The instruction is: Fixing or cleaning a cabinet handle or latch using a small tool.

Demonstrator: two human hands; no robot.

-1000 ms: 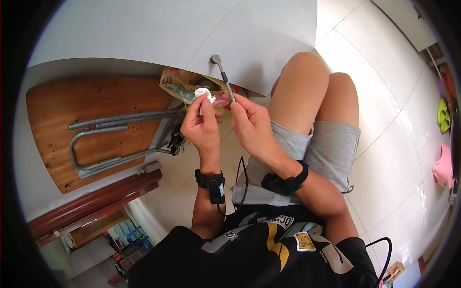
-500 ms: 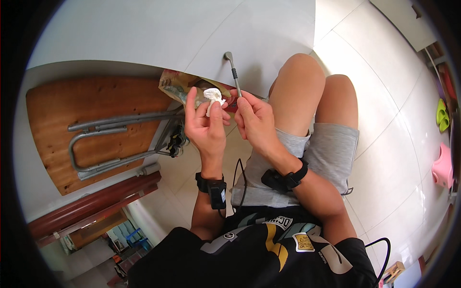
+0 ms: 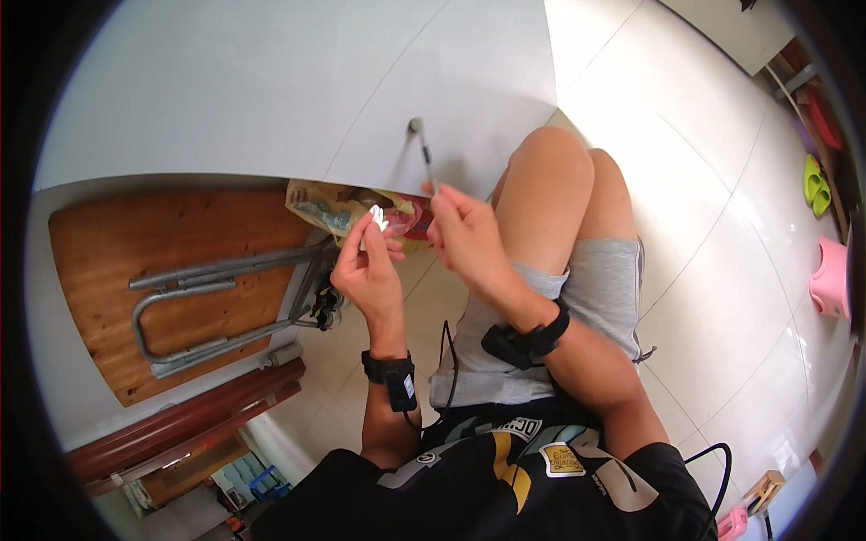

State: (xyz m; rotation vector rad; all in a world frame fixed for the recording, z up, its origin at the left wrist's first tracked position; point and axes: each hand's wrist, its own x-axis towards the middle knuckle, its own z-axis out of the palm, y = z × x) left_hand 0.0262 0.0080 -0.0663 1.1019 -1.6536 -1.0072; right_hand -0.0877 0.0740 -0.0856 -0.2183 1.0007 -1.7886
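Closing up since the earlier frame, the left hand [image 3: 370, 270] is pinching white tissue [image 3: 378, 215] just off the near edge of the white surface [image 3: 271, 108]; the right hand [image 3: 467, 242] is gripping a metal tool [image 3: 426, 153], apparently by fingertips through blur, risking a slip.

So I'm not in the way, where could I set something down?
Free: cream floor tiles between grey cloth shorts and lime plastic slippers. Crowded: around the left hand, holding a crumpled white wad near a yellowish plastic bag and brown wooden table.
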